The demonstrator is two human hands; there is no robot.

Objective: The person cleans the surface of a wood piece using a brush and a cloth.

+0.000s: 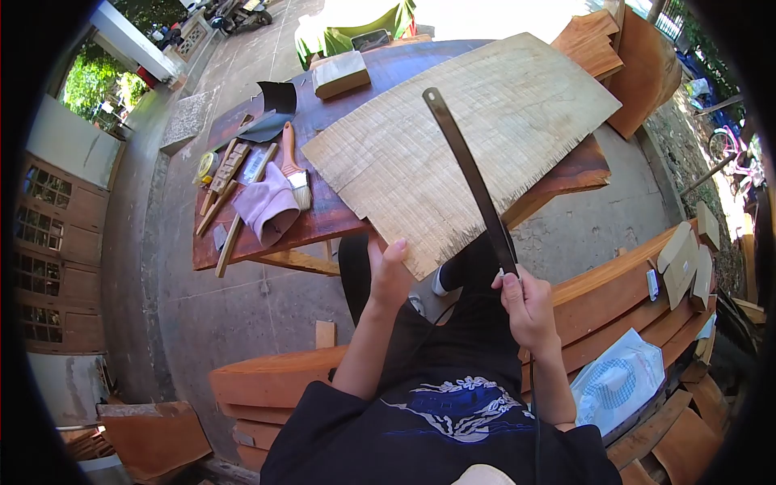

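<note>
While the left hand (390, 271), fingers apparently tucked beneath, pinches the bottom corner of the board (509, 129) at upper centre and the right hand (529, 311) grips the blade (466, 170), the board looks stiff, splintery-edged, best held by its smoother left side.

- Upper garment: black fabric short-sleeved shirt (339, 440).
- Chest: blue-and-white graphic print (461, 408) with pale leaf-like shapes and thin blue lines.
- Legs: black fabric trousers (477, 335).
- Cable: thin black cord (533, 404) along the shirt's right side.
- Foot: whitish covering (438, 283), partly hidden.
</note>
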